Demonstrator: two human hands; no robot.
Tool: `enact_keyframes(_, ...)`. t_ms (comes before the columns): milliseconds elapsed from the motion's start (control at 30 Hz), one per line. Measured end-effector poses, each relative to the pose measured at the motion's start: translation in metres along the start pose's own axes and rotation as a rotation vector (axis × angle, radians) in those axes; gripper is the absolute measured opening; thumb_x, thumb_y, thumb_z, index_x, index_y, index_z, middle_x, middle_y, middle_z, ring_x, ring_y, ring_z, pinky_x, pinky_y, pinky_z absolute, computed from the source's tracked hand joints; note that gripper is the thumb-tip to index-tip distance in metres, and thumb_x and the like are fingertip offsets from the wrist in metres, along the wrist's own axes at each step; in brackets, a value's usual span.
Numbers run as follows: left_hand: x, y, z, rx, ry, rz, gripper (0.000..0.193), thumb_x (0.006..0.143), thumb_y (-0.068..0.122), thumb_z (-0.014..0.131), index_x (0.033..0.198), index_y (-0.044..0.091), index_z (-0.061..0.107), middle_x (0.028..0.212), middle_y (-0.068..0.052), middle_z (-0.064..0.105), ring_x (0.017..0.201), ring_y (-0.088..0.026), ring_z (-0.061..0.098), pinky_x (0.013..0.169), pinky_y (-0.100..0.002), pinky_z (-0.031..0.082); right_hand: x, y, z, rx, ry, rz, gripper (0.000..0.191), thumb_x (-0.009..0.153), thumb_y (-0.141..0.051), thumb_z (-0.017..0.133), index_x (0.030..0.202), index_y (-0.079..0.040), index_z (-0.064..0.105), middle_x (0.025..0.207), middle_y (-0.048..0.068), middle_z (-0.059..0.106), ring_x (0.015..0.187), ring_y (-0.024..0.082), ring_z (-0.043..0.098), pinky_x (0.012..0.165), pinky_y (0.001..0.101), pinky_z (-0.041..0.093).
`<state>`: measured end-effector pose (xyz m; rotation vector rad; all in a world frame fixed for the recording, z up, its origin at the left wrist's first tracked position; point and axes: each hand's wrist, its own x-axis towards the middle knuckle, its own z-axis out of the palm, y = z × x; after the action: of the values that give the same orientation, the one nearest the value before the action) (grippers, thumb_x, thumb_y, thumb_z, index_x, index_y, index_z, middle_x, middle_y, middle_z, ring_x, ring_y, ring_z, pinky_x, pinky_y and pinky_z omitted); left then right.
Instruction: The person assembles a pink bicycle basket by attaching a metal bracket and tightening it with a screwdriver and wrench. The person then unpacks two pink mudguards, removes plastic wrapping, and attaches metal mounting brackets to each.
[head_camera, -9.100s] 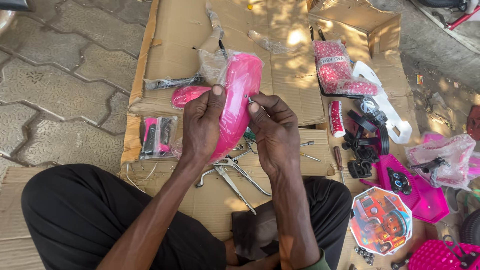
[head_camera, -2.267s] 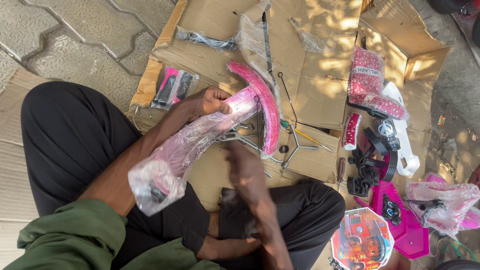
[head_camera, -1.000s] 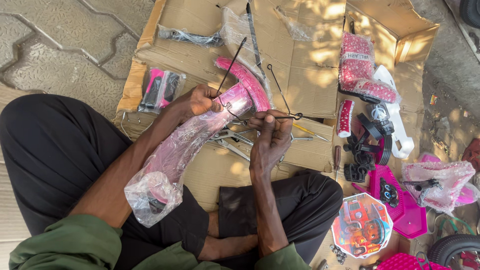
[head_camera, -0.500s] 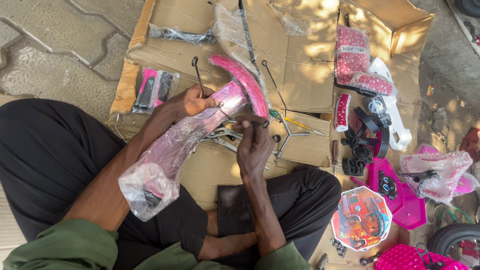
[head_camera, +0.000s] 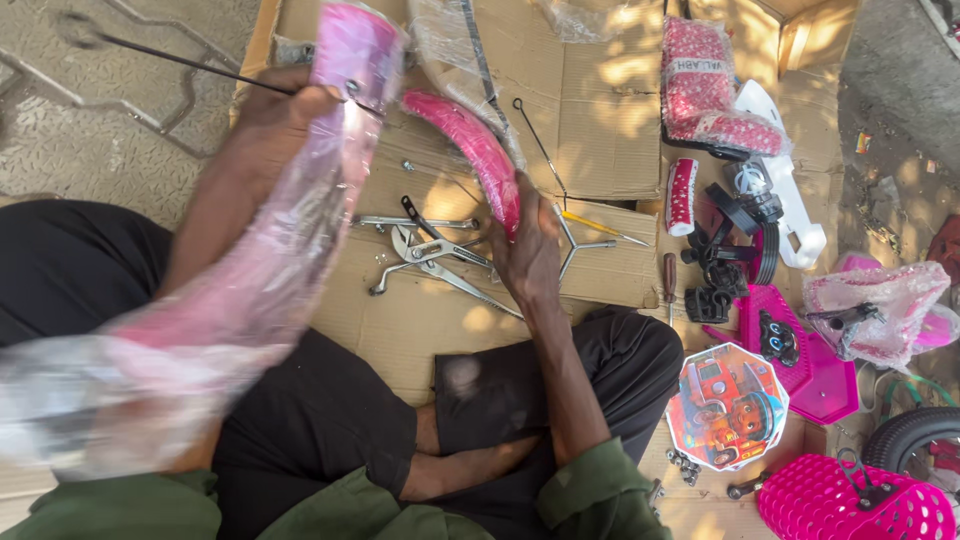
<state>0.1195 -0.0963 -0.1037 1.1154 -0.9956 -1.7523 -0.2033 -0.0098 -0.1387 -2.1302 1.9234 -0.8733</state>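
While gripped: pink fender (head_camera: 470, 150) under rt hand (head_camera: 530, 255).

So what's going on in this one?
A person sits cross-legged on flattened cardboard. The left hand holds up a pink part wrapped in clear plastic, blurred by motion. The right hand grips the lower end of a curved pink fender lying on the cardboard. Pliers and other metal tools lie between the hands, and pink plastic parts, a pink basket and black fittings sit off to the right.
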Motion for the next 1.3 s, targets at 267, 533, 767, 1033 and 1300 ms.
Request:
enact_keyframes(267,-0.005,0.022,-0.012,-0.071,0.101,0.238,0.021,0.100,0.016,0.071,0.116,0.002,0.069,0.093,-0.005,0.074,0.075,-0.011,0.070,0.065,-0.029,0.060,0.032,0.035,-0.014,0.345,-0.052,0.278,0.060,0.081,-0.021,0.079,0.135,0.000,0.060,0.113,0.019,0.072,0.102,0.033,0.072,0.083,0.0414,0.059)
enact_keyframes(533,0.001,0.009,-0.005,-0.109,0.158,0.166,0.019,0.095,0.010,0.070,0.111,0.000,0.070,0.090,-0.007,0.073,0.070,-0.014,0.069,0.059,-0.031,0.058,0.027,0.018,-0.027,-0.334,0.416,-0.024,0.027,0.089,-0.008,0.070,0.116,-0.002,0.068,0.119,0.017,0.069,0.101,0.035,0.063,0.085,0.0465,0.050)
enact_keyframes(767,0.012,0.000,-0.009,-0.105,0.146,0.117,0.018,0.094,0.009,0.069,0.108,-0.002,0.071,0.089,-0.009,0.072,0.066,-0.016,0.067,0.055,-0.032,0.056,0.004,-0.085,0.050,0.177,-0.260,-0.039,0.017,0.095,-0.016,0.063,0.105,-0.004,0.068,0.094,0.007,0.065,0.093,0.025,0.063,0.084,0.0450,0.051)
enact_keyframes(1033,0.021,-0.013,-0.010,-0.257,0.120,-0.019,0.018,0.094,0.019,0.069,0.103,0.004,0.072,0.084,-0.006,0.072,0.064,-0.015,0.068,0.054,-0.031,0.056,0.033,-0.061,0.084,-0.215,-0.156,-0.516,0.009,0.072,-0.012,0.073,0.074,-0.009,0.065,0.077,0.009,0.061,0.080,0.028,0.059,0.069,0.0494,0.044)
enact_keyframes(1300,0.012,-0.001,-0.002,-0.092,0.133,0.174,0.016,0.092,0.011,0.071,0.102,-0.001,0.073,0.088,-0.006,0.072,0.067,-0.013,0.066,0.058,-0.029,0.055,0.022,-0.050,0.086,-0.088,0.072,-0.400,0.013,0.089,-0.015,0.070,0.088,-0.006,0.062,0.082,0.014,0.062,0.075,0.034,0.062,0.065,0.0502,0.051)
